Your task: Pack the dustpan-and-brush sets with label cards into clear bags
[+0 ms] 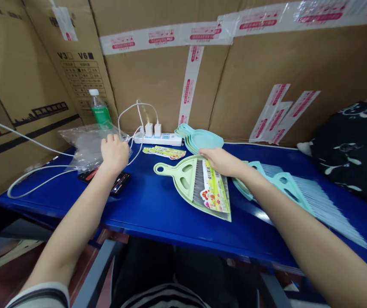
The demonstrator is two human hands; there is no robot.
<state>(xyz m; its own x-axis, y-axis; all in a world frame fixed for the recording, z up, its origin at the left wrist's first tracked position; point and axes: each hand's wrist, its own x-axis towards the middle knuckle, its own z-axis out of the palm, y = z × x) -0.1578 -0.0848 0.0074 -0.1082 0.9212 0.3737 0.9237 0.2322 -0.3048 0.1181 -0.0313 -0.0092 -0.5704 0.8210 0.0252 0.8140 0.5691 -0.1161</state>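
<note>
Head view here: we're looking down at a blue counter boxed in by cardboard boxes along the far side. Our left hand is out at the far left, sitting on a crumpled heap of clear plastic bags. We only see the back of it with the fingers curled over the plastic, so honestly we can't tell if it's pinching a bag or just resting there. Just near of that hand lies a black phone, with a white cable looping off to the left.

Our right hand is in the middle of the counter, fingers stretched out flat on the far edge of a green dustpan. It isn't wrapped around anything. The pan lies flat with its handle pointing left. A grey brush is tucked in it, and a bright label card lies on top.

Just beyond that hand is a stack of teal dustpans. To its left are a white power strip with two chargers plugged in, and a few loose label cards. A green bottle stands by the boxes at far left. Right of our forearm lie teal brushes, and past them a black patterned bag.
</note>
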